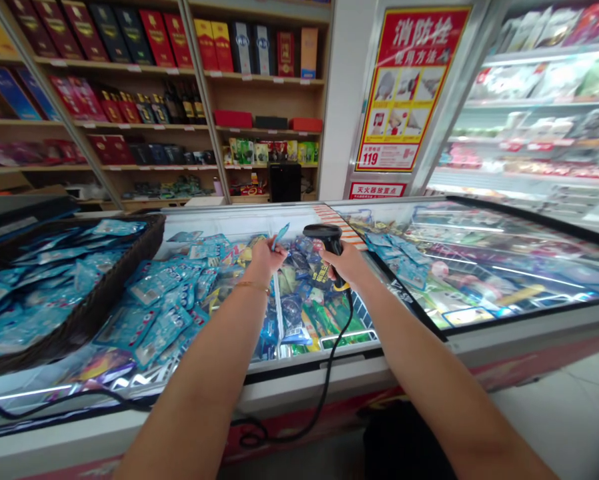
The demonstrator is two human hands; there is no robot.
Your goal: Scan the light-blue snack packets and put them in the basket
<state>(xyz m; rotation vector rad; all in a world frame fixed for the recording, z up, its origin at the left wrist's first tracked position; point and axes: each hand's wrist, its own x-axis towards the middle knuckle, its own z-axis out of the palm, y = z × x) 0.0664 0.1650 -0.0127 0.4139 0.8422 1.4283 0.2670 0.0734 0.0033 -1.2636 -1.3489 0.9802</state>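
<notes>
Over the chest freezer's glass top, my left hand (269, 255) grips a small blue packet (281, 233), whose upper end sticks out past the fingers. My right hand (343, 261) is wrapped round the handle of a black barcode scanner (323, 231), its head pointing left toward the packet. A black cable (329, 373) runs down from the scanner's grip and loops over the freezer's front edge. Left of my left hand, many loose blue packets (167, 293) lie on the glass. A smaller heap of blue packets (397, 252) lies to the right of the scanner.
A dark woven basket (114, 293) full of blue packets stands at the left. Frozen goods show through the freezer glass (459, 233). Behind are shelves (259, 80) of boxes and bottles, a red and yellow poster (412, 87), and a lit display fridge (534, 120) at right.
</notes>
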